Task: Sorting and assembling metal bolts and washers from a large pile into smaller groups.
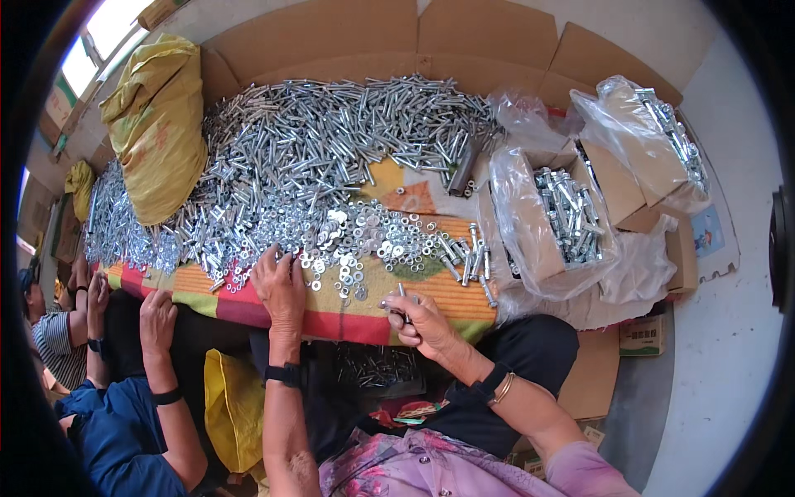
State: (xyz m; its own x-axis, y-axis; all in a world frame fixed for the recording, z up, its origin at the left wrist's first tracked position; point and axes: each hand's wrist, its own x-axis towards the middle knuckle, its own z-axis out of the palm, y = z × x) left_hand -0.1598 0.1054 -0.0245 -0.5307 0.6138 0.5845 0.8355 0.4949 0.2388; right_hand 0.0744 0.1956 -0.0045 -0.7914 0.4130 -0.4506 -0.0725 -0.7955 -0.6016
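Note:
My left hand [278,288] reaches palm down to the near edge of the pile of washers and nuts [339,234]. Its fingers bend over the small parts with gaps between them, and I make out nothing held in them. Nearer to me and to the right, my right hand [421,325] is closed around a metal bolt [402,291], whose shank sticks up past the fingers. The palm side is partly hidden. Several bolts fitted with nuts and washers [470,258] lie on the patterned cloth [373,305] just beyond the right hand.
A large heap of loose bolts [306,137] fills the back, against cardboard [331,41]. Fitted bolts fill a plastic-lined carton [540,248] at right; another carton [642,157] stands behind. A yellow sack [157,124] rests at left. Beside me, a co-worker's hands [157,319] are at the cloth edge.

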